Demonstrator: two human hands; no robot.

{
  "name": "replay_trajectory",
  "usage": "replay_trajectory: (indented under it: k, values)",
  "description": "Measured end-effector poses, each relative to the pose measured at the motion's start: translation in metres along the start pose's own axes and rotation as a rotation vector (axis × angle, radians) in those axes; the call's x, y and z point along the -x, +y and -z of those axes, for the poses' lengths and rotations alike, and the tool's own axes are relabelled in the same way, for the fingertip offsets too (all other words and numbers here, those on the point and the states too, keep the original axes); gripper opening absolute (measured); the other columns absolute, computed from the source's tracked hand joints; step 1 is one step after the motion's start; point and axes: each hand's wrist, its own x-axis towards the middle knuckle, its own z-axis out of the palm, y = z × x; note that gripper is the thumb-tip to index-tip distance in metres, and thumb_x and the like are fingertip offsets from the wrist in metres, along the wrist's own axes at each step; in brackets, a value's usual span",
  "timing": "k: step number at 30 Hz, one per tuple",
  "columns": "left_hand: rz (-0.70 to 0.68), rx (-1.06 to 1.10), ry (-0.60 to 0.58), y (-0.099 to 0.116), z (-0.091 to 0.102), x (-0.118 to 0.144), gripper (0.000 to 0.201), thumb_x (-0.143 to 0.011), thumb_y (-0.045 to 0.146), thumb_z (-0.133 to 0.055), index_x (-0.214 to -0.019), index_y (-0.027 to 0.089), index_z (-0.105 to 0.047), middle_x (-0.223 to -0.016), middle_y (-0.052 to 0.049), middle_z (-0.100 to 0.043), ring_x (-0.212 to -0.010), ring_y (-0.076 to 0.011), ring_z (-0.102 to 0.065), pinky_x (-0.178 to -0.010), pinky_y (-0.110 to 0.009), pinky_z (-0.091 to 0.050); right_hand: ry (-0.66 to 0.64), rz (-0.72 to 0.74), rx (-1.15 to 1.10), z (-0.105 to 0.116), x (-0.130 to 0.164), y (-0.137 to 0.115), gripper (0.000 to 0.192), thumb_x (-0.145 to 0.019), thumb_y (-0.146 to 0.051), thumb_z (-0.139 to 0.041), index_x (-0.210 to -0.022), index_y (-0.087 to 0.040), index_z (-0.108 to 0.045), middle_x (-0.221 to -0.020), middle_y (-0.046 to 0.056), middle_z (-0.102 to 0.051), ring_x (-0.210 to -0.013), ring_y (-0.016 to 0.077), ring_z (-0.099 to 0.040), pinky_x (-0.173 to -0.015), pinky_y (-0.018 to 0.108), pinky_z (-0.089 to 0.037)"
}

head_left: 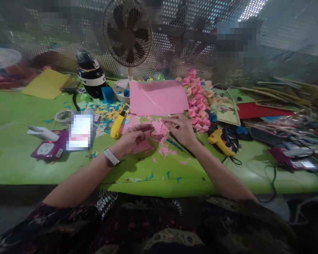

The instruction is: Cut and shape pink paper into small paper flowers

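Observation:
My left hand [132,139], with a pale watch band on its wrist, has its thumb and fingers closed on a small pink paper piece [142,146]. My right hand [182,129] is bent over the paper scraps, its thumb and fingertips pinched together. Whatever lies between those fingertips is too small to make out. Pink paper scraps [160,132] lie between and under both hands. Just beyond them rests a large pink sheet [159,97]. A thin dark tool [181,143] lies partly beneath my right hand; its kind is unclear.
Folded pink paper flowers [197,100] are heaped at the back right. A yellow-handled cutter [118,125] lies left, a yellow glue gun [222,143] right. Leftward are a lit phone [80,131], purple power socket [49,146] and black bottle [91,76]. A fan [127,33] stands behind.

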Motion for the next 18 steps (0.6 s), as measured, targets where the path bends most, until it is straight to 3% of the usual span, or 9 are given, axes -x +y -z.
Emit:
replay_trajectory:
  k: [2, 4, 8, 14, 18]
  values:
    - [0.007, 0.016, -0.005, 0.0, 0.0, 0.001, 0.041, -0.072, -0.01, -0.051, -0.1, 0.011, -0.074, -0.115, -0.012, -0.073, -0.112, -0.019, -0.067, -0.095, -0.027, -0.053, 0.06, -0.167, -0.301, -0.003, -0.004, -0.005, 0.018, -0.085, -0.036, -0.069, -0.09, -0.021, -0.075, -0.085, 0.005, -0.07, -0.075, 0.0181, -0.066, -0.069, 0.034, -0.055]
    - [0.016, 0.032, -0.002, 0.0, -0.001, 0.001, 0.036, -0.076, -0.009, -0.053, -0.099, 0.011, -0.073, -0.113, -0.011, -0.074, -0.105, -0.0167, -0.069, -0.095, -0.027, -0.053, 0.039, -0.34, -0.578, -0.007, -0.006, -0.011, 0.027, -0.077, -0.045, -0.076, -0.079, -0.019, -0.07, -0.07, 0.001, -0.067, -0.06, 0.0145, -0.063, -0.059, 0.03, -0.054]
    - [0.063, 0.078, 0.029, -0.002, -0.001, 0.003, 0.028, -0.081, -0.005, -0.058, -0.096, 0.015, -0.071, -0.099, -0.007, -0.076, -0.086, -0.0134, -0.072, -0.088, -0.029, -0.058, -0.048, -0.549, -0.9, -0.013, -0.005, -0.027, 0.039, -0.06, -0.046, -0.087, -0.078, -0.019, -0.063, -0.065, -0.001, -0.068, -0.055, 0.0136, -0.066, -0.056, 0.028, -0.058]
    - [0.132, 0.072, -0.042, -0.003, -0.002, 0.006, 0.018, -0.082, 0.004, -0.068, -0.097, 0.013, -0.07, -0.096, -0.009, -0.076, -0.085, -0.0175, -0.073, -0.08, -0.034, -0.061, -0.091, -0.585, -0.939, -0.018, -0.001, -0.038, 0.039, -0.062, -0.046, -0.085, -0.081, -0.019, -0.065, -0.066, -0.001, -0.069, -0.056, 0.0138, -0.066, -0.055, 0.028, -0.058]
    - [0.15, 0.011, -0.017, -0.002, -0.002, 0.007, 0.013, -0.079, 0.01, -0.075, -0.092, 0.014, -0.072, -0.09, -0.007, -0.076, -0.077, -0.0144, -0.072, -0.075, -0.032, -0.061, -0.021, -0.511, -0.843, -0.02, 0.002, -0.035, 0.031, -0.067, -0.042, -0.083, -0.073, -0.018, -0.063, -0.057, -0.005, -0.058, -0.047, 0.007, -0.052, -0.045, 0.021, -0.044]
